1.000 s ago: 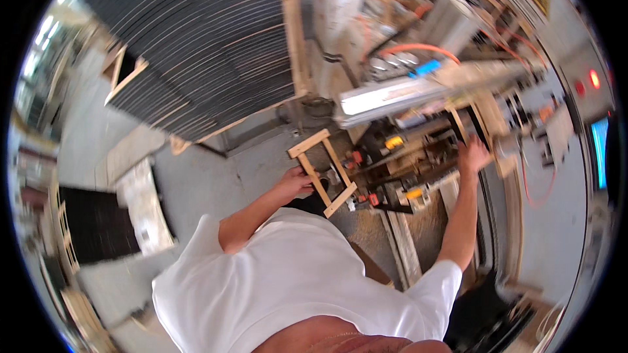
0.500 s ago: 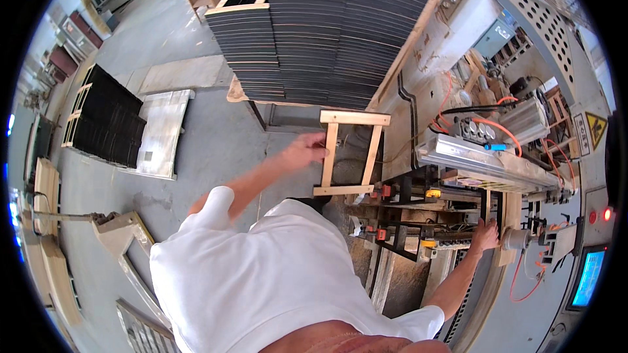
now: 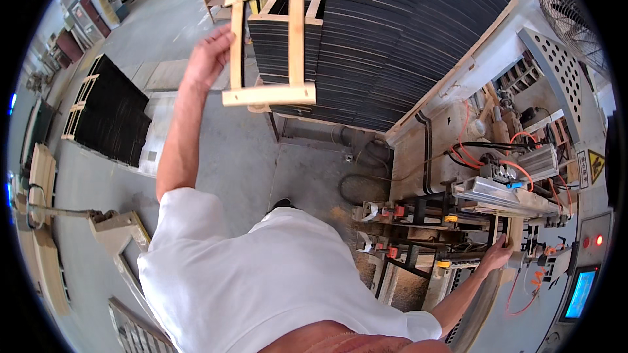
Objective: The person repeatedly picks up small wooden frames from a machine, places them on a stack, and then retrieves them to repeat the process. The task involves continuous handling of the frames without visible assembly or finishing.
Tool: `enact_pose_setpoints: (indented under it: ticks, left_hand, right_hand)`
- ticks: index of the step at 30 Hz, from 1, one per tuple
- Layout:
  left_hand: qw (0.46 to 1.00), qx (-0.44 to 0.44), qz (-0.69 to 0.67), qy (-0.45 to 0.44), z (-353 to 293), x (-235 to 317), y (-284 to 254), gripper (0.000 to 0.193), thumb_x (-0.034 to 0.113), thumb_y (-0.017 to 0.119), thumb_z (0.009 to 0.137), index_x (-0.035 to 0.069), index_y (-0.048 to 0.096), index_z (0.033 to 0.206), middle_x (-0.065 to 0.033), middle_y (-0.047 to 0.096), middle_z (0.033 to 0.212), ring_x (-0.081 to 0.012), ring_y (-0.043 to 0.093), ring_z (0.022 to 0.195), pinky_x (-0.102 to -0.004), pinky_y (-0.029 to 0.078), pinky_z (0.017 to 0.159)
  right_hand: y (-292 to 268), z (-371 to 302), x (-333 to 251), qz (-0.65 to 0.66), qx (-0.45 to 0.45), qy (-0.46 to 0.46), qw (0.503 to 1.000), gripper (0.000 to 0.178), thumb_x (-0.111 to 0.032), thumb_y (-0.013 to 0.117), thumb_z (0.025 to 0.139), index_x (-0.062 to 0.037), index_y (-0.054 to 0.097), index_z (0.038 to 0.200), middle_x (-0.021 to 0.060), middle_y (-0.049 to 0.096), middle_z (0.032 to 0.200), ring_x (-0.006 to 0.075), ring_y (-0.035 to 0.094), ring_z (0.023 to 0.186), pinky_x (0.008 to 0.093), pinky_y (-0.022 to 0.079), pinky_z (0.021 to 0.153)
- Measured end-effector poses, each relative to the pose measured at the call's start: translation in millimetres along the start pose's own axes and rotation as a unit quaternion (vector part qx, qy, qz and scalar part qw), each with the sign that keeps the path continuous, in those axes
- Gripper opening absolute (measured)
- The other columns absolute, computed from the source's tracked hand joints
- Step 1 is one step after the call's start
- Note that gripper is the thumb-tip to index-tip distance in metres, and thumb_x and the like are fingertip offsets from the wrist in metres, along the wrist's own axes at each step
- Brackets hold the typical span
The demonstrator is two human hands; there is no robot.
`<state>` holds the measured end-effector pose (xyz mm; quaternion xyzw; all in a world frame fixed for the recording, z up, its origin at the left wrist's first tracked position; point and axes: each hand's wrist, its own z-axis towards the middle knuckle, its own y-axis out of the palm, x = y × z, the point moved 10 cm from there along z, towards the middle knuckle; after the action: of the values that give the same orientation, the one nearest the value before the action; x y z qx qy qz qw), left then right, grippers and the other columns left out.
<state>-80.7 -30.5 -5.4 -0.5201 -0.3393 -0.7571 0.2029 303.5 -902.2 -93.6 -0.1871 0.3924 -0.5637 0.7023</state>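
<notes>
My left hand grips the left bar of a small light-wood frame with two uprights and two crosspieces. It is raised in front of a stack of dark-edged frames, overlapping the stack in view and hiding part of it. Whether the two touch I cannot tell. Over at the machine, my right hand has its fingers curled at the near end of a narrow wooden bar set beside a black one. The fingertips are partly hidden there.
A taller dark stack rises at the back. Another black stack lies at the left, beside a pale board. Hoses lie on the floor left of the machine. A lit screen and a fan are at the right.
My left hand has carried the wooden frame up, away and to the left, from beside the machine to the stack. My right hand stays at the machine; the view has shifted slightly.
</notes>
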Motion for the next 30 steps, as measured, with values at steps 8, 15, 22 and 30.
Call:
enact_pose_setpoints:
  ticks: [8, 15, 22, 30]
  left_hand:
    - [0.995, -0.055, 0.017, -0.078, 204, -24, -79, 0.032, 0.011, 0.053, 0.095, -0.007, 0.055, 0.121, -0.0136, 0.067, 0.11, -0.0187, 0.067, 0.097, -0.0296, 0.055, 0.087]
    - [0.984, -0.056, 0.109, -0.131, 239, -91, -36, 0.026, 0.021, 0.067, 0.09, 0.002, 0.065, 0.108, -0.0049, 0.069, 0.094, -0.0112, 0.065, 0.082, -0.0255, 0.053, 0.075]
    - [0.997, 0.041, -0.003, -0.06, 215, -114, -103, 0.038, 0.039, 0.064, 0.093, 0.004, 0.063, 0.108, -0.0034, 0.064, 0.091, -0.0103, 0.058, 0.077, -0.0243, 0.048, 0.066]
    - [0.805, -0.053, 0.449, 0.384, 55, 41, 29, 0.044, 0.022, 0.077, 0.082, 0.0, 0.063, 0.117, -0.0147, 0.064, 0.119, -0.028, 0.058, 0.117, -0.0381, 0.045, 0.099]
  right_hand:
    - [-63, -121, -179, 0.299, 0.057, 0.003, 0.953, 0.029, -0.014, 0.066, 0.093, 0.0049, 0.064, 0.115, 0.0141, 0.068, 0.108, 0.0182, 0.063, 0.094, 0.0299, 0.052, 0.085]
    - [-26, -199, -233, 0.35, -0.096, 0.071, 0.929, 0.029, -0.009, 0.065, 0.092, 0.0042, 0.06, 0.118, 0.0103, 0.065, 0.111, 0.0156, 0.061, 0.097, 0.027, 0.049, 0.087]
    - [-27, -243, -210, 0.219, -0.117, 0.119, 0.961, 0.024, -0.013, 0.068, 0.089, 0.001, 0.065, 0.108, 0.0076, 0.066, 0.088, 0.0135, 0.058, 0.077, 0.0275, 0.048, 0.072]
    - [-134, -351, 8, -0.169, -0.075, 0.217, 0.958, 0.037, -0.028, 0.063, 0.089, -0.0019, 0.064, 0.115, 0.0192, 0.067, 0.109, 0.0355, 0.064, 0.101, 0.0441, 0.05, 0.087]
